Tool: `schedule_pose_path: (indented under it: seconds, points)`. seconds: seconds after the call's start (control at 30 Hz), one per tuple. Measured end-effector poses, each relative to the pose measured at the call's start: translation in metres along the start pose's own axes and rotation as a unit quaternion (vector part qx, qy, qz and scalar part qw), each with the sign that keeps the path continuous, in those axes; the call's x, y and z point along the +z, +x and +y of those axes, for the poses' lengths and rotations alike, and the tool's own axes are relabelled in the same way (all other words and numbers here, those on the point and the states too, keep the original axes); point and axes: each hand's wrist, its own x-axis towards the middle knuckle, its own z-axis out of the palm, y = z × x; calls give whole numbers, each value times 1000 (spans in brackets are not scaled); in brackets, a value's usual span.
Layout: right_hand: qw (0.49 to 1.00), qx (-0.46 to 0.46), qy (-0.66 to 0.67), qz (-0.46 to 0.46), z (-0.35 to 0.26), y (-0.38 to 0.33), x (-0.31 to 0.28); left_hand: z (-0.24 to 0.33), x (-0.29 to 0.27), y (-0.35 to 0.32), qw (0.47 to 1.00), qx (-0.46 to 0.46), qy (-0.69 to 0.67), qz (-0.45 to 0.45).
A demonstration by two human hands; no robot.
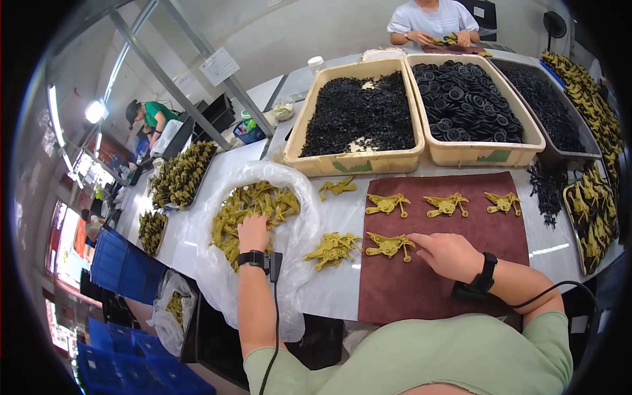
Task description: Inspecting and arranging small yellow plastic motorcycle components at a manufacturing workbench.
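My left hand [254, 232] reaches into a clear plastic bag [311, 197] with its rim rolled outward. Its fingers are bent down among olive-yellow plastic parts [280, 203]; the fingertips and anything they grip are hidden. My right hand [449, 255] is over a brown mat [454, 299]. Its index finger stretches out to touch the right end of an olive-yellow long-beaked plastic part [387, 245], which lies flat. The thumb is apart from the index finger, below it. Behind on the mat, several like parts lie in a row, including a middle one [446, 205].
Behind the mat stand a cream bin of small black pieces [359, 112], a bin of black discs [467, 99] and a grey bin [546, 105]. More olive parts [331, 250] lie between bag and mat. A person [431, 26] sits across the table. A cable hangs from each wrist.
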Motion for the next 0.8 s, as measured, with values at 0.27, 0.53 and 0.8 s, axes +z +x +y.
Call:
schedule_pose_path:
  seconds: [0.27, 0.53, 0.8]
  points:
    - [999, -14, 17, 29, 7, 3, 0, -7, -37, -24, 968, 30, -99, 229]
    - [939, 51, 340, -20, -29, 16, -30, 98, -94, -70, 669, 171, -722, 34]
    - [935, -184, 270, 136, -23, 12, -27, 203, -111, -103, 612, 203, -752, -137]
